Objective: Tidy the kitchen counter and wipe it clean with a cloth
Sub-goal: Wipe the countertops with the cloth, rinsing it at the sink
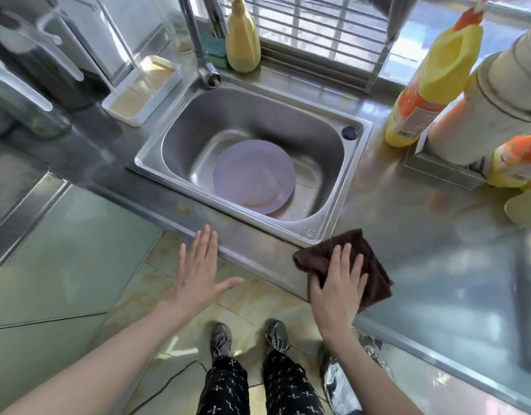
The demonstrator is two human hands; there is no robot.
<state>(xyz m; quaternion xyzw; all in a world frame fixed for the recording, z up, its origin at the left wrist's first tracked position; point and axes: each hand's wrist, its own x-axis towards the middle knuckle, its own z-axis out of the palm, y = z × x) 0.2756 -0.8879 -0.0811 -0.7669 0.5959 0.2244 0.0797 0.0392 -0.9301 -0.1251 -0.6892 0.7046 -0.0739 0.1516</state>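
The brown cloth [352, 265] lies flat on the steel counter [422, 265], at the counter's front edge just off the near right corner of the sink [249, 121]. Your right hand [339, 287] presses down on it with fingers straight and spread, palm covering the cloth's near half; the far corner of the cloth sticks out toward the sink rim. Your left hand [199, 274] is flat and open too, fingers together and thumb out, holding nothing; its fingertips reach the counter's front edge below the sink's near left side, while the palm hangs over the tiled floor [156, 295].

Inside the sink, a lilac plate [253, 175] lies tilted against the basin's near right side. The faucet [202, 55] stands behind the sink's back left corner, with a yellow squeeze bottle [243, 40] and a green sponge [214, 50] just beside it on the window ledge. A white tray [143, 89] sits on the counter left of the sink. Right of the sink, well apart from the cloth, stands a yellow-and-orange detergent bottle [428, 88] beside a large cream pipe [497, 94].
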